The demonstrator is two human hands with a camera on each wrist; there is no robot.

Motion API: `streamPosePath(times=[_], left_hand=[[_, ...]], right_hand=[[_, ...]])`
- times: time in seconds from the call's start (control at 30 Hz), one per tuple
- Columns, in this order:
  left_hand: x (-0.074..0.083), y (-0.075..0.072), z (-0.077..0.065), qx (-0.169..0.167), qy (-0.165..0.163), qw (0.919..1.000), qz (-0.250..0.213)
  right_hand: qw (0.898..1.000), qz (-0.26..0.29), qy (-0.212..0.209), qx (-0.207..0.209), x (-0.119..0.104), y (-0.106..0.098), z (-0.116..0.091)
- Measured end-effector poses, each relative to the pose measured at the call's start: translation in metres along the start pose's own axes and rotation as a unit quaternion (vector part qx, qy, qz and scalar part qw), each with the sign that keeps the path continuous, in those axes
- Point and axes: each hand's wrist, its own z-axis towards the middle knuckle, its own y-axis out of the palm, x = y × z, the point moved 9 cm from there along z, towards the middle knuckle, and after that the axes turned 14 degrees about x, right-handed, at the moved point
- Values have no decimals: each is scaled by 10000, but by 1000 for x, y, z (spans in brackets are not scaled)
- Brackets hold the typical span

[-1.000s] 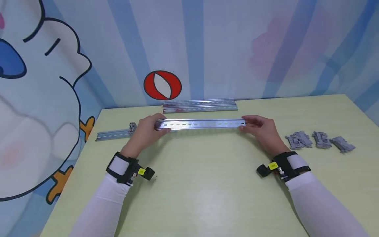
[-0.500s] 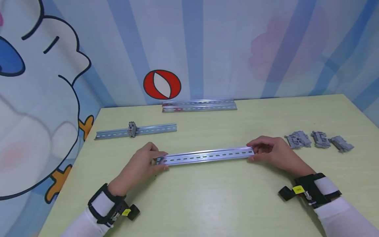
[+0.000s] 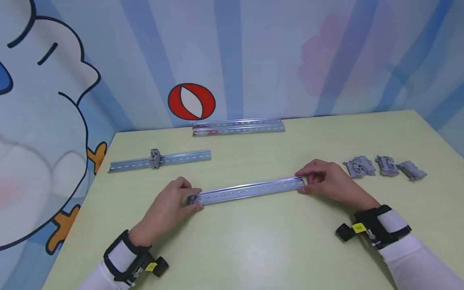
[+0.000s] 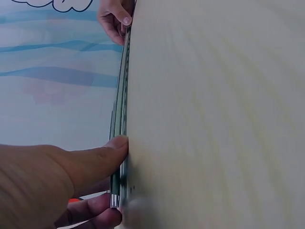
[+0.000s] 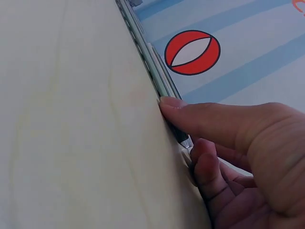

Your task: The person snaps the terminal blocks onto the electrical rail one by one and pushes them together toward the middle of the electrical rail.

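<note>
A slotted metal DIN rail (image 3: 246, 191) lies across the middle of the head view, its right end a little farther back than its left. My left hand (image 3: 164, 209) pinches the left end between thumb and fingers. At the other end, my right hand (image 3: 331, 183) grips the rail the same way. In the left wrist view the thumb (image 4: 114, 145) presses the rail's near edge. The right wrist view has the rail (image 5: 150, 67) running away from the thumb (image 5: 176, 105). Whether the rail touches the table everywhere is hard to tell.
Back left, another DIN rail (image 3: 185, 157) carries a grey terminal block (image 3: 155, 158). More rails (image 3: 239, 127) lie against the wall at the table's back edge. Several grey terminal blocks (image 3: 360, 166) sit on the table (image 3: 253, 249) at the right.
Both hands have brought the rail from in front of the back rails toward me, lowering it and tilting it slightly. Over the last half second it has barely moved; the head view has shifted slightly.
</note>
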Motion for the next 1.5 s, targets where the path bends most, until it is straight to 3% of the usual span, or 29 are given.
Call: streamPosePath(times=[0.23, 0.37, 0.5, 0.6, 0.7, 0.83, 1.0, 1.37, 1.5], left_hand=[[1, -4, 3, -1, -103, 9999, 31], [3, -1, 0, -3, -92, 9998, 159], [12, -3, -6, 145, 110, 9992, 364], [25, -2, -12, 215, 417, 9980, 425], [37, 4, -21, -95, 672, 9962, 551], [46, 17, -34, -798, 796, 9908, 743], [47, 27, -48, -1296, 807, 9856, 732], [49, 28, -54, -1109, 1227, 9838, 688], [50, 28, -53, -1073, 1269, 9834, 726]], right_hand=[[9999, 57, 85, -38, -9, -2, 2], [9994, 6, 332, -45, -8, -5, 2], [9956, -624, 485, 508, -9, -29, 2], [9789, -1585, 350, 1240, -11, -60, 0], [9533, -2540, 264, 1616, -9, -84, -4], [9357, -3177, 647, 1388, 5, -99, -8], [9323, -3285, 1062, 1079, 17, -101, -11], [9245, -3366, 1613, 776, 26, -104, -14], [9289, -3222, 1635, 813, 26, -105, -12]])
